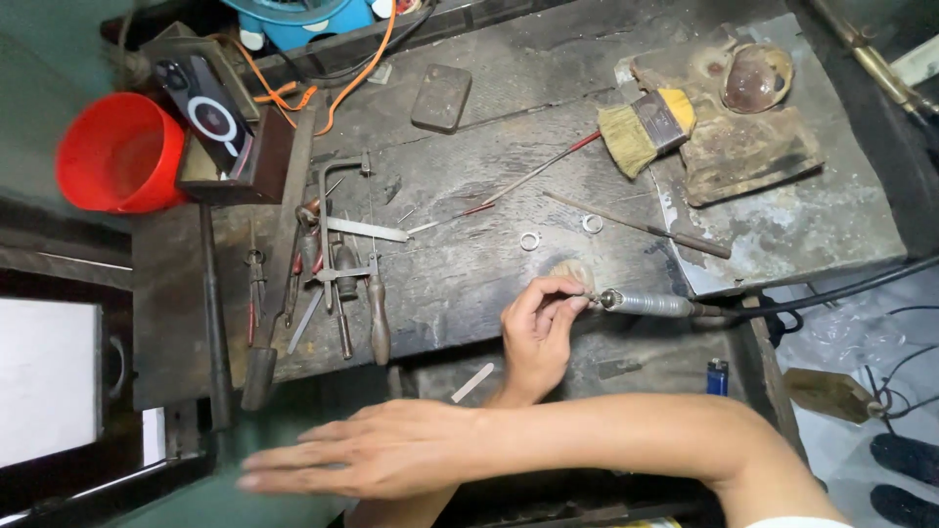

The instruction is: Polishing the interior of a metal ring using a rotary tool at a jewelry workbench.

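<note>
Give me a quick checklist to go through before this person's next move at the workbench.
1. Left hand pinched at the tip of the rotary handpiece: ok.
2. What its fingertips hold: cannot tell, too small.
3. Right hand free: ok, open and flat, holding nothing, though blurred.
4. Arms uncrossed: not ok, the right forearm lies across the left wrist and may cramp the grip.
5. Two rings on the bench clear of both hands: ok.
6. Handpiece cable unsnagged: ok where visible.
</note>
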